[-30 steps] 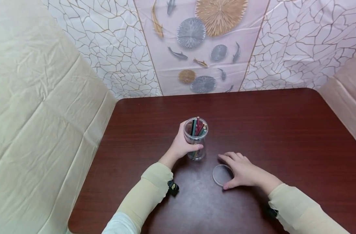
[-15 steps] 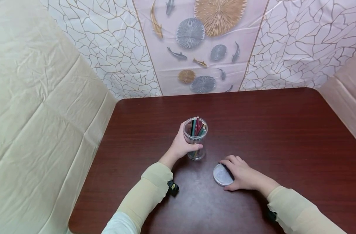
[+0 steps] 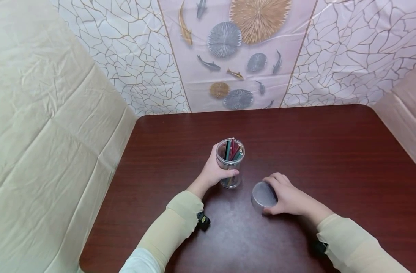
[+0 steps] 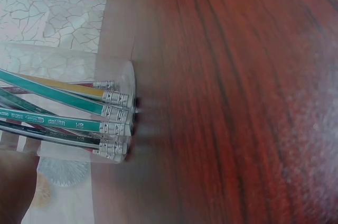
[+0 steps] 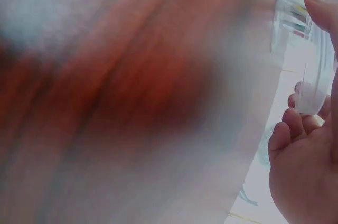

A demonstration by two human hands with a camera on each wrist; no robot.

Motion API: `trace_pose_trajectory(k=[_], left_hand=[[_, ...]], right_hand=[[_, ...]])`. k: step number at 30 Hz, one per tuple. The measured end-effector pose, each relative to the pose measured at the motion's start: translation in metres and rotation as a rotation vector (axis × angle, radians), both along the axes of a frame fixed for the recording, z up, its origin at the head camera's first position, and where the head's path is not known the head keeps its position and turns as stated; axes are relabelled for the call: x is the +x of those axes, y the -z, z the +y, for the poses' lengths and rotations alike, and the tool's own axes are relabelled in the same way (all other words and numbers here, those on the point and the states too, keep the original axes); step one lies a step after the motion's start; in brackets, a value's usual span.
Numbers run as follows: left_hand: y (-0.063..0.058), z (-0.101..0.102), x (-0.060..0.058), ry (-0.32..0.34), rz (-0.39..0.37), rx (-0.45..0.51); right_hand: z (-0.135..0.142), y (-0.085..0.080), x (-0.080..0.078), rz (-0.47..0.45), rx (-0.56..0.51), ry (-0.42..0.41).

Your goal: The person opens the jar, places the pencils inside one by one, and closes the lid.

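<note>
A clear jar [image 3: 231, 163] stands upright near the middle of the table, holding several pencils [image 3: 232, 150] in green, red, black and yellow. My left hand [image 3: 217, 167] grips the jar's side, thumb across its front. Through the jar wall in the left wrist view, the pencils [image 4: 63, 123] show metal ends against the bottom. Right of the jar and nearer me, my right hand [image 3: 286, 194] holds a round clear lid [image 3: 264, 195] by its edge, raised off the table. In the right wrist view the lid [image 5: 315, 71] sits between thumb and fingers, its rim thick.
The dark red-brown wooden table [image 3: 324, 151] reaches back to a patterned cloth backdrop [image 3: 238, 68]. A pale cloth [image 3: 51, 151] hangs along the left side. Dark wrist cameras are strapped under both sleeves.
My right hand has closed its fingers on the lid and lifted it from the table. The left hand and the jar of pencils have stayed in place.
</note>
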State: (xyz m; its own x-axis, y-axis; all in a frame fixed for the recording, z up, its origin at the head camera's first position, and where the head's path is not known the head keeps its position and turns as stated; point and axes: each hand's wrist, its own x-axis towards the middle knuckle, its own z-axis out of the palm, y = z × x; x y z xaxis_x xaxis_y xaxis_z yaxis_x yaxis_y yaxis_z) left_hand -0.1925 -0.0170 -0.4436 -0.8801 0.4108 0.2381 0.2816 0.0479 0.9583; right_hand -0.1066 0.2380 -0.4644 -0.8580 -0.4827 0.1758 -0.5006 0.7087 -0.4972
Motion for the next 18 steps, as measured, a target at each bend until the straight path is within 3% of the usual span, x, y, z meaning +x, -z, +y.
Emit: trace_pose_trajectory(k=[3,7,14,18], left_hand=[[0.007,0.001,-0.003,-0.008,0.008,0.004],[0.006,0.001,-0.002,-0.009,0.000,0.013],[-0.022,-0.001,0.014,0.014,-0.037,0.000],[-0.027,0.001,0.019,0.031,-0.015,-0.033]], right_hand=[[0.003,-0.008,-0.005,-0.020,-0.023,0.043],[0.005,-0.025,-0.014,-0.004,-0.095,0.098],[-0.007,-0.063,-0.031,0.044,-0.275,0.162],[-0.019,-0.078,-0.033,0.030,-0.372,0.172]])
